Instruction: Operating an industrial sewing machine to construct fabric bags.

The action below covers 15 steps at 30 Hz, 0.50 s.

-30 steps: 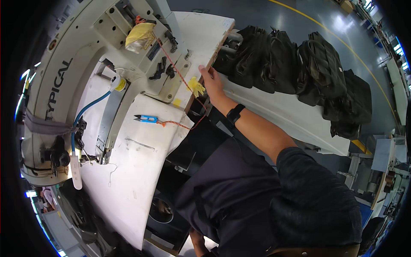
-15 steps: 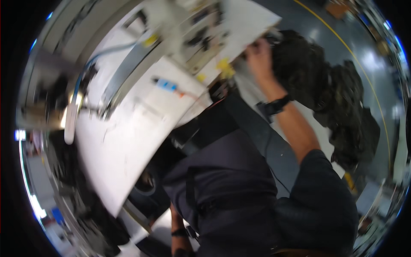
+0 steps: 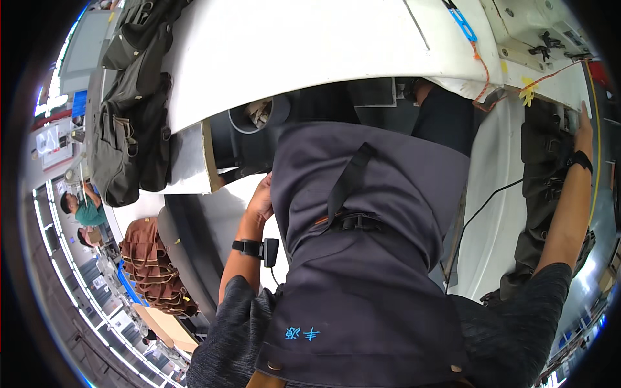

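Left hand (image 3: pixel 261 199): fingers bent, partly hidden at the left edge of the dark purple-grey fabric apron (image 3: pixel 372 271); can't tell if it grips anything. Right hand (image 3: pixel 584 129): far right, seen edge-on, fingers pointing up beside the smooth white worktop (image 3: pixel 291 45) at its right end; can't tell contact or grip.

Left to right: dark olive fabric bags with flaps (image 3: pixel 119 145) heaped along the worktop's left end. Brown fabric bags with straps (image 3: pixel 145 258) piled lower in view. Round grey bin (image 3: pixel 279 115) with pale scraps inside, below the worktop's front edge. Apron spans the middle, black strap and buckle across it. Blue-handled thread snips (image 3: pixel 462 24) lie on the worktop, upper right, tied to a thin orange-red cord (image 3: pixel 475 50) drooping past the edge. Crumpled yellow scrap (image 3: pixel 527 97) hangs near the cord. Blackish fabric bags (image 3: pixel 542 152) sit just left of the right forearm.
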Each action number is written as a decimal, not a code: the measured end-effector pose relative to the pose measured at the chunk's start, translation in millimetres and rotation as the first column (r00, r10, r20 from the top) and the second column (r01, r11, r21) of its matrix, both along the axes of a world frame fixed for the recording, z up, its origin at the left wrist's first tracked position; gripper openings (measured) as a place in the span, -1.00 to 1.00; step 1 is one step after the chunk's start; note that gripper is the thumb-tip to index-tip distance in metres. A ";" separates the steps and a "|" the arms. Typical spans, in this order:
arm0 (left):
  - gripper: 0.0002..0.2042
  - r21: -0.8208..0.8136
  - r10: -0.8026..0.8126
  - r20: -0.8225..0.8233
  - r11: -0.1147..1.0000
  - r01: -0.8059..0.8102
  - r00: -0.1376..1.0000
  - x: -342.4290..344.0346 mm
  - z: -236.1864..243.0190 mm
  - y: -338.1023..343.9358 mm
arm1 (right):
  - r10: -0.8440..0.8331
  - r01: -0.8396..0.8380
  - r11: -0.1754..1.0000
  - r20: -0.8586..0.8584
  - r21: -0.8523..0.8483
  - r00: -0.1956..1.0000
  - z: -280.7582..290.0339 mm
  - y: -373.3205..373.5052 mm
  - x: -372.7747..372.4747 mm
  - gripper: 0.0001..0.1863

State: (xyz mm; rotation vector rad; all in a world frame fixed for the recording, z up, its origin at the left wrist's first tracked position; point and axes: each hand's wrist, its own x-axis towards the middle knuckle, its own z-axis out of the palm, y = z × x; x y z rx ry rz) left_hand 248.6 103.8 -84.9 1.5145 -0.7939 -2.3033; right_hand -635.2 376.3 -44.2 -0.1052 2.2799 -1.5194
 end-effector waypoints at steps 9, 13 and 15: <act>-0.49 -0.431 -0.182 0.645 0.715 0.550 0.742 -37.3 -43.7 -8.6 | 0.010 -0.011 1.000 0.035 0.022 0.999 3.1 -1.7 35.1 -0.36; -0.58 -0.302 -0.050 0.943 0.294 0.907 0.330 -113.5 8.3 14.4 | 0.167 -0.076 0.952 -0.294 0.298 0.941 4.0 25.6 14.9 -0.21; -0.51 -0.337 -0.080 0.933 0.142 0.931 0.350 -135.6 -4.0 13.2 | -0.103 0.169 0.952 -0.253 0.255 0.962 5.6 37.1 -17.8 -0.25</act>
